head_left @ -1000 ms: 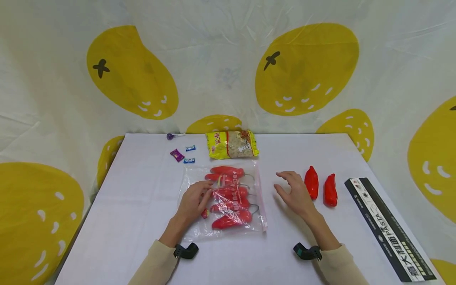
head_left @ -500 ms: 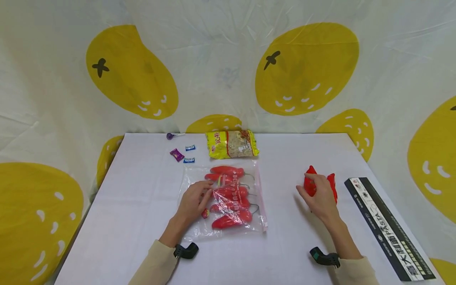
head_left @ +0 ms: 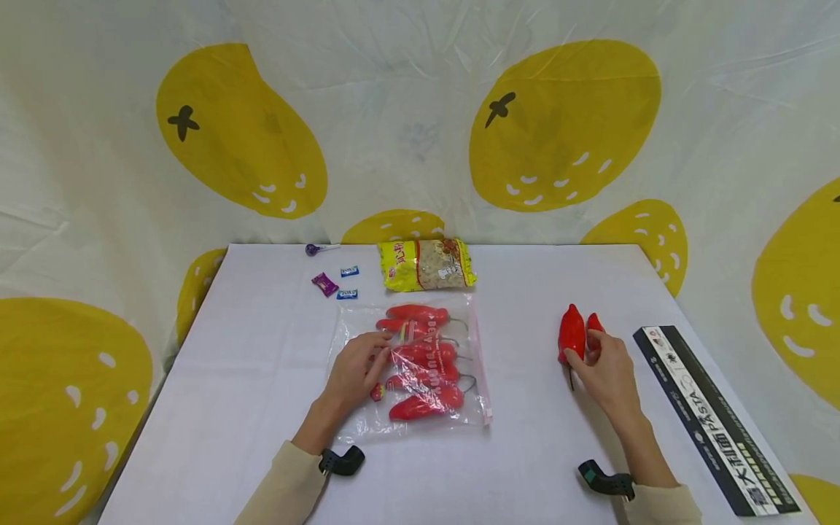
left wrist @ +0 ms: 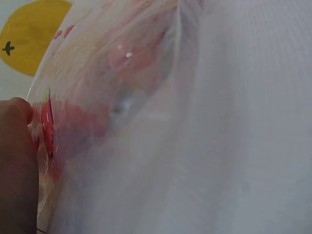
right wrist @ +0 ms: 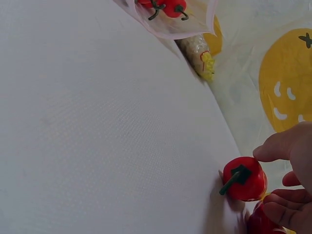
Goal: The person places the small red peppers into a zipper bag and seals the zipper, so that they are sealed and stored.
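Note:
My left hand (head_left: 354, 368) rests on the left side of a clear zip bag (head_left: 351, 430), its fingers loosely bent. Several red chili peppers (head_left: 426, 405) with green stems lie inside the bag. On the right, my right hand (head_left: 610, 372) spans two loose red chili peppers. Its thumb is at the stem end of the left pepper (head_left: 572, 332), while its bent fingers lie over the right pepper (head_left: 594, 321), mostly hidden in the head view. In the right wrist view the thumb touches the nearer pepper (right wrist: 243, 185) and the fingers overlap the other pepper (right wrist: 263, 224).
A yellow food packet (head_left: 428, 266) lies at the table's back edge. Left of it are a lollipop (head_left: 313, 249), a purple wrapped candy (head_left: 324, 284) and two blue wrapped candies (head_left: 348, 294). Along the right edge stretches a long black-and-white pasta box (head_left: 715, 419).
My right hand has moved right from beside the bag onto the two loose peppers. The right pepper has shifted left, closer to the other. My left hand has stayed on the bag.

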`<act>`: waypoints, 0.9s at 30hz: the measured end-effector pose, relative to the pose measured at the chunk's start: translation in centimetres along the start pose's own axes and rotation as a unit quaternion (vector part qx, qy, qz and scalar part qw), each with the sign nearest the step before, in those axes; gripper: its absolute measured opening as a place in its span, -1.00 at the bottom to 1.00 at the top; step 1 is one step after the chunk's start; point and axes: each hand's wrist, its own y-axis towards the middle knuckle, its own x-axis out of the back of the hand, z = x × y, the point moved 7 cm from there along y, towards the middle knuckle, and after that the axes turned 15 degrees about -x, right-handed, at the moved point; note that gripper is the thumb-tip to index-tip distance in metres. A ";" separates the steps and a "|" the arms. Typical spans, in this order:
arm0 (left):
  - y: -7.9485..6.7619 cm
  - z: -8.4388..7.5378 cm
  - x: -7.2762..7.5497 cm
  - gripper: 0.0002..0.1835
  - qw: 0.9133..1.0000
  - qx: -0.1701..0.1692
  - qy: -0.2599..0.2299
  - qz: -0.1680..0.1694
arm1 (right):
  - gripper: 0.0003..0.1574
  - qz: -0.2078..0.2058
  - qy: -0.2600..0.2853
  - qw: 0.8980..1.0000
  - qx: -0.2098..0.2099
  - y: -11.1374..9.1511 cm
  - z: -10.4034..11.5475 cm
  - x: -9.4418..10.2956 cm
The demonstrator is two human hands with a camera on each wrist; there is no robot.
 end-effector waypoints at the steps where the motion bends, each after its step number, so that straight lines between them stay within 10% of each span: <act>1: 0.0 0.0 0.0 -0.67 1.000 0.000 0.000 0.000 | -0.19 0.006 -0.001 1.000 0.000 0.0 0.0 -0.1; 27: 0.0 0.0 -0.1 -0.66 1.000 -0.001 0.012 -0.002 | -0.29 0.043 0.034 0.998 0.018 -0.1 0.3 -1.6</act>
